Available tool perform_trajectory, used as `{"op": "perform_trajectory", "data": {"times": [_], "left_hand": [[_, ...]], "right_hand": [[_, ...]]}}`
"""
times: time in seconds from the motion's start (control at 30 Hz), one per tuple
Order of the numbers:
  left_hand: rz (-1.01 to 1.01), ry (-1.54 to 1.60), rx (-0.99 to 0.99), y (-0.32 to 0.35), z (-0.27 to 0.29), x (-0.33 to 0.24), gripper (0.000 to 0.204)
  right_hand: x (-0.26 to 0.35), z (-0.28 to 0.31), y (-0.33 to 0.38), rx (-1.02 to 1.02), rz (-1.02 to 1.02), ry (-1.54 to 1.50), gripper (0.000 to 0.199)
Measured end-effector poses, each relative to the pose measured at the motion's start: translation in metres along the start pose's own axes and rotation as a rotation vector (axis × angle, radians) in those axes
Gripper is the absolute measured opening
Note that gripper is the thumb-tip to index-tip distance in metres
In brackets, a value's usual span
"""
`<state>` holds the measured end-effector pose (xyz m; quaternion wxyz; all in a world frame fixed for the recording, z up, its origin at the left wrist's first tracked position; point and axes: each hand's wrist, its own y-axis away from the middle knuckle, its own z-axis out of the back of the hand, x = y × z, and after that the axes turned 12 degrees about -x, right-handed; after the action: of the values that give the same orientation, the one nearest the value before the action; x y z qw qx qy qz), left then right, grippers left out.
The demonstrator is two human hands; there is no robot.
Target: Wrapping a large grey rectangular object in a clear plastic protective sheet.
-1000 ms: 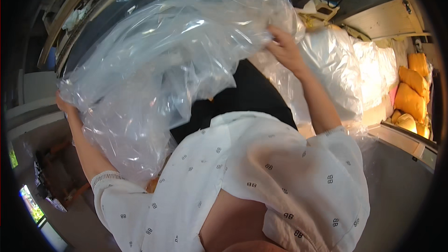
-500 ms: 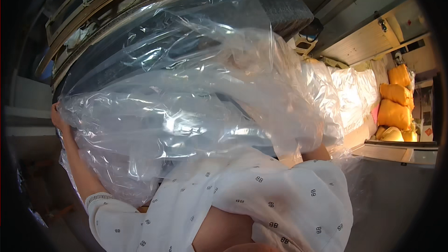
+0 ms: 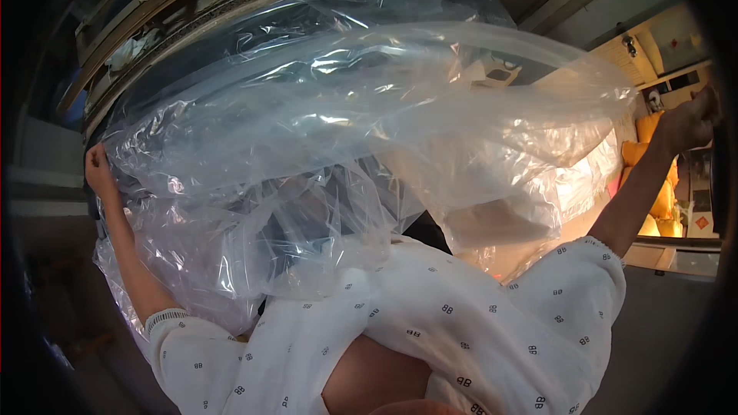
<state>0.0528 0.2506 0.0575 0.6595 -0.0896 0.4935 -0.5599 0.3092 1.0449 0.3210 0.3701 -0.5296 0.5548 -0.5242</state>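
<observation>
A wide sheet of clear plastic film [image 3: 330, 123] billows in front of me, creased and shiny, its far-side fold arched up toward the right. At the far left my left hand [image 3: 97, 171] is closed on the film's edge, fingers pinched together. My right arm is stretched out to the far right. My right hand [image 3: 689, 123] is raised there, beyond the visible right end of the film. Its fingers are dark and blurred at the picture's rim, so whether they grip anything cannot be made out. Under the film lies a dark flat surface [image 3: 480, 0], mostly covered.
Along the back runs a long wooden rail [image 3: 127, 27] with a frame behind it. To the right stand stacked orange-yellow bundles [image 3: 665, 196] beside a crumpled shiny sheet [image 3: 588, 177]. A pale box-like thing [image 3: 500, 74] shows through the film.
My right hand has come out from under or behind the film near my body and swung far right and up. The film has lifted and spread rightward. My left hand has risen slightly.
</observation>
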Motion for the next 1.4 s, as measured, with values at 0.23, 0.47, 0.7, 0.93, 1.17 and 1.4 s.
{"op": "perform_trajectory", "data": {"times": [0.23,0.47,0.7,0.93,1.17,1.4], "left_hand": [[-0.044,-0.108,-0.014,-0.003,0.005,0.021,0.033],[-0.099,-0.261,-0.029,-0.002,0.013,0.022,0.033],[-0.083,-0.326,-0.015,-0.006,0.008,0.005,0.032],[-0.129,-0.312,-0.027,-0.003,0.009,0.015,0.032],[-0.083,-0.285,0.009,-0.007,0.010,0.029,0.032],[-0.056,-0.249,0.031,-0.009,0.014,0.039,0.032]], "right_hand": [[0.029,-0.022,0.233,1.176,0.635,-0.038,0.069],[-0.014,-0.056,0.245,1.154,0.037,-0.254,0.055],[-0.022,-0.078,0.300,1.483,-0.444,-0.443,0.045],[0.036,-0.073,0.192,2.116,-0.681,-0.832,0.030],[0.004,-0.087,0.174,1.997,-1.078,-1.146,0.030],[0.000,-0.089,0.159,1.813,-1.508,-0.983,0.042]]}}
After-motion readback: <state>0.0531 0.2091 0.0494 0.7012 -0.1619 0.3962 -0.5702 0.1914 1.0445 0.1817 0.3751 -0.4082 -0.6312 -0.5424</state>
